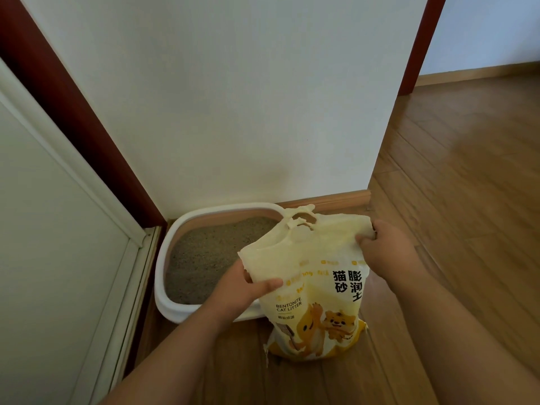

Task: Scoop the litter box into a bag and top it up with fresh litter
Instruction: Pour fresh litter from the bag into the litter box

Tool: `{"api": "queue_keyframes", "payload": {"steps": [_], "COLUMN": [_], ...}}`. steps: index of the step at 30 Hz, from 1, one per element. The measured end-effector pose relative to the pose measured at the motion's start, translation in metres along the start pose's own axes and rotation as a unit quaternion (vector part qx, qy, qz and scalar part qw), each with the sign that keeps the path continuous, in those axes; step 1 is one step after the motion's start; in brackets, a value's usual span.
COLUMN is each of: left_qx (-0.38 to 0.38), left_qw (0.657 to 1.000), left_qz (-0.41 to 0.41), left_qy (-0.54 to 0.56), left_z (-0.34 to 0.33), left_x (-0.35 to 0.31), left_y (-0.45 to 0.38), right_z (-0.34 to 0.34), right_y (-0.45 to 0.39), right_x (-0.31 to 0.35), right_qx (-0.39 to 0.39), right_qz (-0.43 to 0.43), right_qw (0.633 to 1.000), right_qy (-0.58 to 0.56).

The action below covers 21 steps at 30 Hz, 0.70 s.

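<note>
A pale yellow bag of cat litter, printed with "BENTONITE CAT LITTER", Chinese characters and cartoon tigers, stands upright on the wooden floor, its lower part resting on the boards just in front of the litter box. The person's left hand has a closed grip on the bag's upper left edge, thumb lying across the front face and fingers tucked behind the plastic. The right hand has a closed grip on the upper right corner, bunching the plastic between its curled fingers. Between the two hands the top of the bag is stretched wide, and its cut-out carry handle stands up at the back, overlapping the box's far rim. The litter box is a white, rounded tray with a beige inner wall, set in the corner where the white wall meets a dark red door frame, and it holds a fairly level bed of grey-brown litter. The bag hides the tray's right side.
</note>
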<state>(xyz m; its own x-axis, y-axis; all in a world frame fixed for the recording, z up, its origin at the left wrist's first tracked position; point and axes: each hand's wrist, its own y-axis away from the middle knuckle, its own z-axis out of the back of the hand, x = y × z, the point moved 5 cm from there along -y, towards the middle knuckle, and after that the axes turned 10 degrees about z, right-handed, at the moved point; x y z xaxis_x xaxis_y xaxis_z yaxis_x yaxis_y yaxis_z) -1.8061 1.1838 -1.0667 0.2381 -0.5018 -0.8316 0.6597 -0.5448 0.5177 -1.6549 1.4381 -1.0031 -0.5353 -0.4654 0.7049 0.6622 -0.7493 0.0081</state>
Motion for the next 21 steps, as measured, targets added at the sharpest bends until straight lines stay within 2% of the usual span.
{"api": "queue_keyframes", "payload": {"steps": [3,9,15,18,21], "left_qx": [-0.024,-0.112,-0.128,-0.121,-0.110], "left_qw": [0.993,0.987,0.988,0.992,0.990], "left_qz": [-0.007,-0.001,-0.001,0.027,0.034], "left_qy": [-0.111,-0.118,-0.082,0.009,0.082], "left_z": [-0.002,-0.004,-0.011,-0.012,-0.015], "left_x": [0.006,0.014,0.015,0.024,0.030], "left_y": [-0.014,-0.038,-0.043,-0.049,-0.045], "right_z": [-0.005,-0.021,-0.036,-0.030,-0.018], "right_y": [0.001,0.007,0.014,0.008,0.012], "right_x": [0.001,0.008,0.013,0.017,0.015], "right_qx": [-0.007,0.042,0.077,0.103,0.109], "right_qz": [0.005,-0.013,-0.008,-0.001,-0.022], "right_qw": [1.000,0.999,0.989,0.981,0.984], "right_qy": [0.010,0.030,0.128,0.163,0.142]}}
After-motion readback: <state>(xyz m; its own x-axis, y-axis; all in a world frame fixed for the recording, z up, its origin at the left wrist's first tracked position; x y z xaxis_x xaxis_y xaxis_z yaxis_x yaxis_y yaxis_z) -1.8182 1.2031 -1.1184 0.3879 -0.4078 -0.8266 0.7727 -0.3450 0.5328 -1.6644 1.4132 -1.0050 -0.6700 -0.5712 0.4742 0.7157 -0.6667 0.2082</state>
